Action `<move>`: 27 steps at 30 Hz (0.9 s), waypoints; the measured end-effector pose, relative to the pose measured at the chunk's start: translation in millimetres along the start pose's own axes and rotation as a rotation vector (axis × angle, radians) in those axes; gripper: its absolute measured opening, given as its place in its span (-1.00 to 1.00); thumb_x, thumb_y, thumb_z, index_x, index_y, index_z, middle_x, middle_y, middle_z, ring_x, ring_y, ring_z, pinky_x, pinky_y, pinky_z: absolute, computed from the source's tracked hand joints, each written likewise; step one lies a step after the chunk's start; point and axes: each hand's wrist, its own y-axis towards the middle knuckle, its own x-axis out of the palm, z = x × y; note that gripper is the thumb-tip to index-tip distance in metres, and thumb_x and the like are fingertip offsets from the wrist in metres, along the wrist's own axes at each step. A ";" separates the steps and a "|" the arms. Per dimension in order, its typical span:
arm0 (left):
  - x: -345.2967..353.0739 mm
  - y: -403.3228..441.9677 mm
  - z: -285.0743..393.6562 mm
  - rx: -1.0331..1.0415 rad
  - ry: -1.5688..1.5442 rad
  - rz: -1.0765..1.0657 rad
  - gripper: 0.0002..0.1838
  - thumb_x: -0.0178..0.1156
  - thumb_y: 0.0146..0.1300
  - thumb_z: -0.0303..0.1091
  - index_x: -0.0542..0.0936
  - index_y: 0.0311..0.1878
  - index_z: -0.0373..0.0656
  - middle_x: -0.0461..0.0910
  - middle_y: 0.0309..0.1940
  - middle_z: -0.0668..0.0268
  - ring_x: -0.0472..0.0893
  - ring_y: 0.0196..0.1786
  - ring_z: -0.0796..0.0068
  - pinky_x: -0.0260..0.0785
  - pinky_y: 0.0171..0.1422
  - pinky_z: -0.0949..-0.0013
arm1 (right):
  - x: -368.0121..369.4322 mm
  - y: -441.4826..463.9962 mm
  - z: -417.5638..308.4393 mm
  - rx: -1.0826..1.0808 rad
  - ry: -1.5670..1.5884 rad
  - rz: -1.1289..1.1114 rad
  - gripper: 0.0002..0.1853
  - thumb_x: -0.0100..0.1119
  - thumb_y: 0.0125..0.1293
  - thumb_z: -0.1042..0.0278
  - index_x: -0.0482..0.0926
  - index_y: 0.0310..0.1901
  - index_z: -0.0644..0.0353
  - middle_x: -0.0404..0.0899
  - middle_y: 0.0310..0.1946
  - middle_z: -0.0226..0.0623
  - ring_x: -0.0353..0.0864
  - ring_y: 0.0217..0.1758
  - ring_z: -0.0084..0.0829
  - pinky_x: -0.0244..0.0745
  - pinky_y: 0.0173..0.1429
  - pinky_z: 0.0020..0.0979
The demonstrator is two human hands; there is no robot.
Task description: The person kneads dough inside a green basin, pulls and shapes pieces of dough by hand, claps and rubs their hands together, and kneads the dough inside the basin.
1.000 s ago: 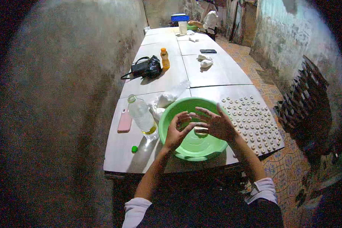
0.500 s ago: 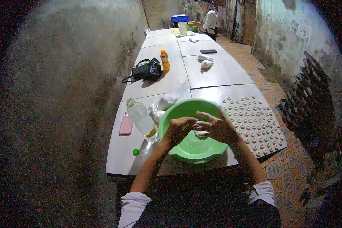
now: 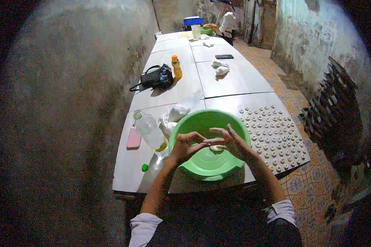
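Observation:
Over a green basin (image 3: pixel 210 168), my left hand (image 3: pixel 186 147) has its thumb and fingers brought together at the fingers of my right hand (image 3: pixel 231 143). Whatever lies between the left fingertips is too small to make out. My right hand has its fingers spread, with white residue on them. A pale piece of dough (image 3: pixel 217 147) shows just below the right fingers; whether it rests in the hand or in the basin is unclear. Right of the basin, many small ring-shaped pieces (image 3: pixel 278 139) lie in rows on the table.
Left of the basin stand a clear bottle (image 3: pixel 151 131), a pink phone (image 3: pixel 134 138) and a green cap (image 3: pixel 144 167). Behind are a white bag (image 3: pixel 178 112), a black bag (image 3: pixel 157 78), an orange bottle (image 3: pixel 177 67) and a dark phone (image 3: pixel 224 57). A person (image 3: pixel 226 22) is at the far end.
The left hand's fingers have closed from a more open curl and met the right hand's fingers. Both hands sit slightly lower in view, and the camera view has shifted a little.

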 end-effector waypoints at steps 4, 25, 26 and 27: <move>10.0 -5.7 -6.5 -0.063 -0.210 0.058 -0.83 0.28 -0.04 -0.40 0.55 -0.41 -0.28 0.60 -0.47 0.24 0.59 -0.35 0.50 0.43 -0.22 0.48 | 3.6 -4.2 0.8 -0.093 -0.124 0.075 -0.35 -0.53 0.27 -0.23 0.14 0.18 0.14 0.45 -0.04 -0.21 0.43 -0.06 -0.47 0.30 -0.03 -0.47; 15.5 -27.4 -19.0 -0.612 -1.265 -0.003 -0.42 -0.24 0.28 0.05 0.32 0.10 -0.27 0.41 0.01 0.18 0.41 0.05 0.42 0.24 0.12 0.39 | -16.1 51.6 35.6 -0.433 -0.594 0.385 -0.86 0.16 0.07 0.43 0.55 -0.33 0.28 0.56 -0.38 -0.30 0.55 -0.38 -0.52 0.46 -0.27 -0.51; 17.0 -29.3 -23.2 -0.618 -1.267 -0.001 -0.42 -0.24 0.28 0.05 0.32 0.10 -0.27 0.41 0.01 0.18 0.41 0.05 0.42 0.24 0.12 0.39 | -18.5 52.1 37.2 -0.405 -0.491 0.395 -0.85 0.12 0.11 0.41 0.56 -0.29 0.26 0.57 -0.35 -0.28 0.57 -0.38 -0.46 0.47 -0.26 -0.48; 17.9 -28.4 -27.6 -0.554 -1.000 0.065 -0.51 -0.18 0.28 -0.02 0.36 0.07 -0.24 0.42 0.01 0.21 0.42 0.03 0.46 0.24 0.10 0.40 | -10.5 42.4 26.9 -0.267 -0.190 0.275 -0.67 -0.04 0.24 0.15 0.51 -0.14 0.22 0.56 -0.25 -0.26 0.56 -0.22 -0.35 0.44 -0.08 -0.35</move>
